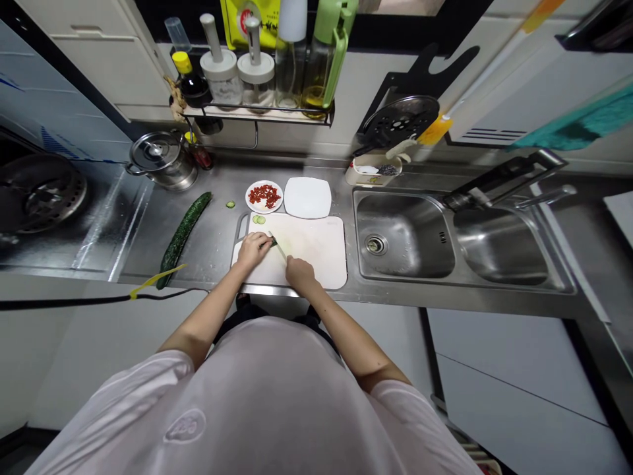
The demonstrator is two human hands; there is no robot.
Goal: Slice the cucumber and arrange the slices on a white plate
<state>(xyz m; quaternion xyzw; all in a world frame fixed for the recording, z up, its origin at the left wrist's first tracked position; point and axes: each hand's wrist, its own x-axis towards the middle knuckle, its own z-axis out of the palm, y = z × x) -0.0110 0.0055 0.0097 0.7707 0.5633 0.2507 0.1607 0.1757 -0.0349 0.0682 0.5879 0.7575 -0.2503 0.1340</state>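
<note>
Left grip [254,249]: closed, fingertips pinching a cucumber piece [273,242], dark green, mostly hidden by the fingers. Right grip [299,273]: closed around the handle of a knife [281,251], whose blade points away from the body and toward the left, alongside the piece. Whether the edge is in contact with the piece cannot be determined at this size.

Both grips are over the board [316,251], which is white and lies flat on the metal worktop [222,241]. Its handle slot is just to the left of the left grip. Pale green slices [261,220] lie on the board just beyond the left grip, near the far left corner. A small green offcut [230,204] lies on the worktop, off the board, beyond the left grip and to its left.

A long cucumber [185,231] lies on the worktop well to the left of the left grip, slanting away from the near edge. Past the slices stands a round dish [249,204] bearing chopped red pieces [266,194]; to its right, beyond both grips, is a square white plate [307,197].

Further out: a lidded pot [161,161], beyond and far left of the left grip; a double sink [405,231], well to the right of the right grip.
</note>
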